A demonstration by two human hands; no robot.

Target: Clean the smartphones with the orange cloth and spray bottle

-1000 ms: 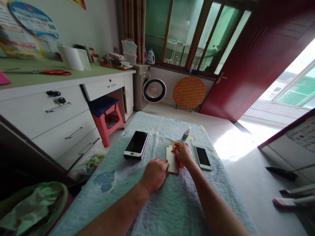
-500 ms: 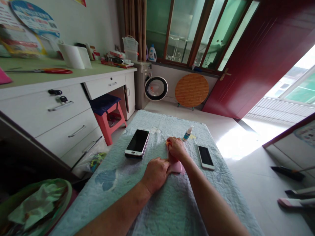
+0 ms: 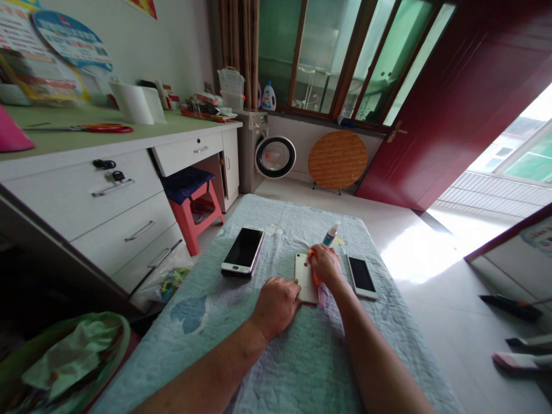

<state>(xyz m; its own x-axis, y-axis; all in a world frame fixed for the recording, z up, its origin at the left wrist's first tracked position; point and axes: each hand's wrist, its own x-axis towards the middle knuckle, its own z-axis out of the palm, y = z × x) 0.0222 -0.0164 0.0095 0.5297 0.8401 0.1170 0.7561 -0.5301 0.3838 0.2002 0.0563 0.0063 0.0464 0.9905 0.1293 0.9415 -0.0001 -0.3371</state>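
A smartphone (image 3: 303, 282) lies back up on the quilted cloth, its camera at the far left corner. My left hand (image 3: 276, 305) is closed, its fingers gripping the phone's near left edge. My right hand (image 3: 326, 263) is closed on an orange cloth (image 3: 317, 278), which hangs along the phone's right side; the fingers partly hide it. Just beyond that hand stands a small spray bottle (image 3: 331, 233), its lower part covered by my fingers. To the right lies a white phone with a dark screen (image 3: 362, 275). On the left, a larger white phone (image 3: 242, 250) rests on top of another dark device.
The pale blue quilted cloth (image 3: 202, 356) covers the table. Left of it are a bin (image 3: 123, 339) with rubbish, a red stool (image 3: 194, 221) and a desk with drawers (image 3: 125, 198). An open-doored washing machine (image 3: 252, 167) and a round wooden tabletop (image 3: 337, 160) stand behind.
My right hand has moved right with the orange cloth, uncovering the phone's back. My left hand stays at the phone's near left edge. The view has shifted slightly.
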